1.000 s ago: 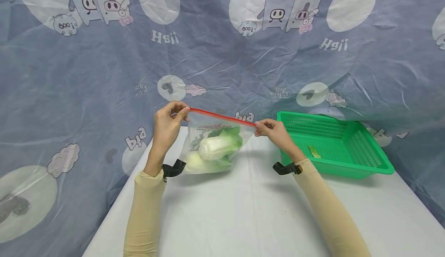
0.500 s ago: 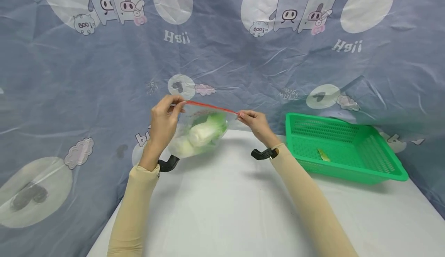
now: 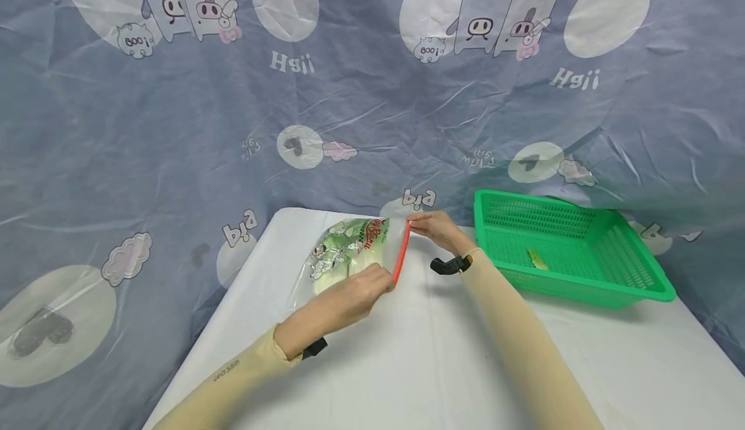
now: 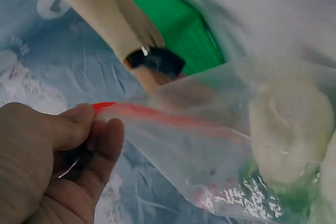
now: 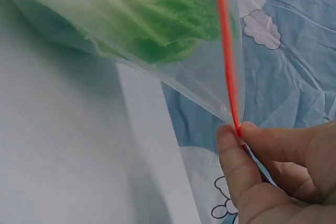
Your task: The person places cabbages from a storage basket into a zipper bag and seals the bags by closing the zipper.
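A clear zip bag (image 3: 372, 233) with a red zip strip (image 3: 401, 252) and printed figures lies turned sideways above the white table. Napa cabbage (image 5: 157, 19) shows inside, its pale stem ends visible in the left wrist view and green leaves in the right wrist view. My left hand (image 3: 352, 294) pinches the near end of the strip between thumb and fingers. At the strip's far end, my right hand (image 3: 439, 228) pinches the other corner. The strip is stretched between both hands. Whether the bag's underside touches the table is unclear.
To the right stands a green plastic basket (image 3: 582, 288) with a small leaf scrap (image 3: 537, 258) in it. A patterned grey-blue curtain (image 3: 372, 94) hangs behind the white table (image 3: 396, 365).
The bag was upright with its strip running left to right; now it is swung over, strip facing right. My left hand has come down and nearer; my right is slightly lower.
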`<state>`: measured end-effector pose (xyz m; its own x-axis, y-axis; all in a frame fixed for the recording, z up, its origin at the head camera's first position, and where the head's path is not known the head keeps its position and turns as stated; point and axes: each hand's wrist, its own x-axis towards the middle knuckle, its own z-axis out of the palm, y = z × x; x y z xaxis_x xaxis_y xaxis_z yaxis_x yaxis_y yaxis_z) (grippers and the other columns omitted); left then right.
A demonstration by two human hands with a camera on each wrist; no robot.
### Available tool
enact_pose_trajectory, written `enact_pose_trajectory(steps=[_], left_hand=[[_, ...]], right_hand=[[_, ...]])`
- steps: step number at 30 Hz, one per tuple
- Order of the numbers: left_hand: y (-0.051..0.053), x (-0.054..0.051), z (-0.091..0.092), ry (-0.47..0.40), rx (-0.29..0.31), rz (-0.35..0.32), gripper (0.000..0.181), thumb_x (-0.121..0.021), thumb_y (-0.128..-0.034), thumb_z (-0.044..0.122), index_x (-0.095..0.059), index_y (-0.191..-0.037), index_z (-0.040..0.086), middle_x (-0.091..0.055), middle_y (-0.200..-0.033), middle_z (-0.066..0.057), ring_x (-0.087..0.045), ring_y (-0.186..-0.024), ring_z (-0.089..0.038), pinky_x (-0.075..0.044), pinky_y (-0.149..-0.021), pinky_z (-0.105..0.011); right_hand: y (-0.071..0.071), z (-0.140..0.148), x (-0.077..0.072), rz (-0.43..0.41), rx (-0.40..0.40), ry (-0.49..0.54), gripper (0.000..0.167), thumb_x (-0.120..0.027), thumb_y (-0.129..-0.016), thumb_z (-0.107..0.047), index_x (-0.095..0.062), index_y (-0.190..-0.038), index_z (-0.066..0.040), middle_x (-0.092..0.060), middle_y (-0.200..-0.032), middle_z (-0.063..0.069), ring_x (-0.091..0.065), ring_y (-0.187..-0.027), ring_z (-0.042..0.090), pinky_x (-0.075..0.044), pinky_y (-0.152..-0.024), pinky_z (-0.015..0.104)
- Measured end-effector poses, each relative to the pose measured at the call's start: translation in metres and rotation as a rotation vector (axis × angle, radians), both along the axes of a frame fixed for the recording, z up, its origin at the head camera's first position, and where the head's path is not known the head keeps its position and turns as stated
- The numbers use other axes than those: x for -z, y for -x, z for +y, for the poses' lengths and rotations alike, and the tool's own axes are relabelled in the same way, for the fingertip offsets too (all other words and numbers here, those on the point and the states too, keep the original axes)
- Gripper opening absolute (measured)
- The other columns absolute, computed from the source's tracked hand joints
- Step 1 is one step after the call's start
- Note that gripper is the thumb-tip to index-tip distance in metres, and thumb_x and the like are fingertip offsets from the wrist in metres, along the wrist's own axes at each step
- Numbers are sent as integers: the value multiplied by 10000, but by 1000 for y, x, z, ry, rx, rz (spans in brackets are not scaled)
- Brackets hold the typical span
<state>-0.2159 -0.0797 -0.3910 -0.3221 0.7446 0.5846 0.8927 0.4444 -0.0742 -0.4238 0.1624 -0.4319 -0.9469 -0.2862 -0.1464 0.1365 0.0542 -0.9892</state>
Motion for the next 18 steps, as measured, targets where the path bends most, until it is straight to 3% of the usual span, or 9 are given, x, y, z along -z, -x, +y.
enact_pose_trajectory(steps=[2, 4, 8, 10, 12, 14, 18], left_hand=[[-7, 12, 13, 97, -27, 24, 270, -593, -800, -134, -535, -934, 93, -561, -889, 27, -523, -850, -102, -464, -734, -163], [-11, 23, 26, 180, -61, 98, 292, -583, -767, -136, -524, -918, 107, -549, -865, 46, -510, -825, -96, -452, -704, -161], [-14, 45, 51, 307, -106, 285, 212, -556, -818, -52, -522, -887, 146, -532, -802, 76, -520, -791, -86, -446, -693, -170], [-12, 56, 61, 358, -112, 342, 185, -543, -838, -17, -527, -879, 163, -531, -786, 88, -531, -791, -74, -449, -715, -173], [-11, 65, 68, 399, -103, 339, 171, -557, -841, 8, -537, -882, 173, -544, -789, 94, -543, -793, -67, -453, -723, -171], [-10, 72, 73, 433, -92, 295, 174, -592, -836, 20, -544, -892, 178, -557, -803, 96, -550, -806, -64, -457, -739, -168], [-8, 78, 75, 424, -69, 138, 192, -649, -826, 22, -570, -926, 165, -580, -842, 80, -566, -834, -68, -475, -741, -165]], right_hand=[[1, 2, 4, 14, 3, -51, 356, -550, -934, 60, -530, -1281, 136, -539, -1314, 266, -669, -917, 93, -447, -1053, 392], [2, 3, 9, 23, 17, -92, 338, -568, -919, 68, -556, -1249, 140, -565, -1282, 259, -670, -917, 97, -460, -1039, 397], [4, 8, 20, 46, 46, -194, 285, -611, -894, 60, -617, -1169, 135, -613, -1218, 247, -674, -877, 90, -488, -1004, 413], [4, 10, 27, 62, 50, -242, 278, -629, -889, 45, -627, -1152, 134, -632, -1200, 249, -683, -877, 99, -501, -983, 416], [3, 11, 32, 64, 54, -277, 275, -641, -887, 28, -635, -1143, 128, -646, -1186, 248, -698, -905, 136, -514, -965, 412], [0, 13, 35, 59, 63, -288, 280, -642, -889, 23, -630, -1148, 130, -645, -1186, 257, -702, -971, 206, -517, -962, 411], [-6, 16, 38, 43, 84, -295, 284, -629, -902, 11, -625, -1164, 119, -632, -1207, 267, -646, -1106, 314, -510, -974, 416]])
